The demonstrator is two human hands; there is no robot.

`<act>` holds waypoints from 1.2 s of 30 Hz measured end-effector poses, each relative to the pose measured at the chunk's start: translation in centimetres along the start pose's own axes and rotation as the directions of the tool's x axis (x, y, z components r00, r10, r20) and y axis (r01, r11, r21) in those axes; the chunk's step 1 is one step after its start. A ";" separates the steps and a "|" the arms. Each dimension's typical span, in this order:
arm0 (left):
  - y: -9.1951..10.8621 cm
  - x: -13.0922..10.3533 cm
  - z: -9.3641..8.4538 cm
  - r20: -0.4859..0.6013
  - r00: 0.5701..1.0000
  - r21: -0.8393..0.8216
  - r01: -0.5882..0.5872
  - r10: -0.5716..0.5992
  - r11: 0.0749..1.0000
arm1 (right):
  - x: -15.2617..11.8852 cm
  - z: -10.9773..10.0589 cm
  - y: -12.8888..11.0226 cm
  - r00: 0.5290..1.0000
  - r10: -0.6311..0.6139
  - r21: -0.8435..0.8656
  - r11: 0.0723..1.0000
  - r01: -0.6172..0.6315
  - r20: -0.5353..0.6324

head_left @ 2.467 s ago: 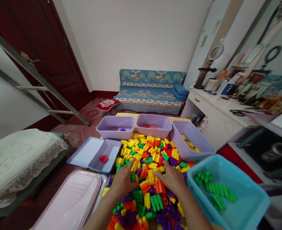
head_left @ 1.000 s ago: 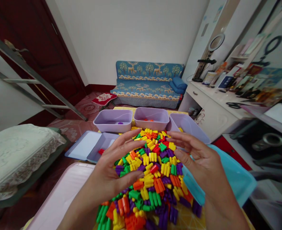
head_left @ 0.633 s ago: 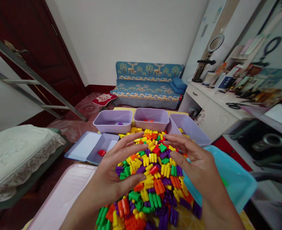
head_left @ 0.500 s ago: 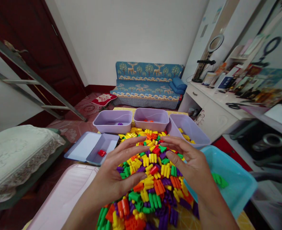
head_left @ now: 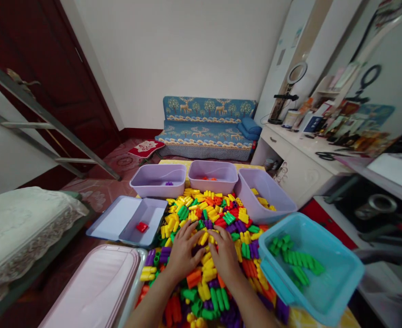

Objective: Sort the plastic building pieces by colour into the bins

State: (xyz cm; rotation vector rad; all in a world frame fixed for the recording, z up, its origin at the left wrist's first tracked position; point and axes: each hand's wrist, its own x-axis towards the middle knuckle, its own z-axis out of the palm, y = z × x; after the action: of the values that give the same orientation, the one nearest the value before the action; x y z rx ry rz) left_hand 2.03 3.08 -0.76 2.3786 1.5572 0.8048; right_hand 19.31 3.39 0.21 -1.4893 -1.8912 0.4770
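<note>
A wide heap of plastic building blocks (head_left: 217,298) in yellow, green, orange, purple and red covers the table's middle. My left hand (head_left: 184,253) lies on the heap, fingers apart and touching the blocks. Beside it, my right hand (head_left: 224,254) rests palm down on the same heap, its fingers stretched out and pointing inward. Yellow blocks show in the narrow gap between the two hands. What lies under the palms is hidden; neither hand visibly grips a block.
Three lilac bins (head_left: 158,187) line the far table edge, each with a few blocks. A turquoise bin (head_left: 337,291) at right holds green blocks. At left are an open box (head_left: 107,218) with a red block and a pink lid (head_left: 94,282). Beyond stands a sofa (head_left: 207,132).
Both hands have come down from above the heap onto the blocks and moved closer together. The view has shifted slightly, showing more of the turquoise bin's inside.
</note>
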 end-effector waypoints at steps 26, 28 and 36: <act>-0.1 0.1 0.2 0.015 1.000 0.041 0.014 -0.015 0.999 | 4.8 -5.6 1.6 0.934 0.332 0.599 0.777 -0.194 -0.128; -0.1 0.1 0.2 0.012 1.000 0.038 0.013 -0.013 0.999 | 6.5 -6.9 2.1 0.846 0.481 0.785 0.605 -0.130 -0.231; -0.2 0.1 0.4 0.010 1.000 0.032 0.010 -0.011 0.999 | 10.3 -9.2 4.6 0.574 0.792 0.977 0.188 0.098 -0.210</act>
State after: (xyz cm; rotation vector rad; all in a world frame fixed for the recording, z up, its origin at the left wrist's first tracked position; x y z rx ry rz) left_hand 2.07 3.28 -1.14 2.3909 1.5887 0.7700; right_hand 27.76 13.37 6.53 -0.9569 -0.2207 0.8915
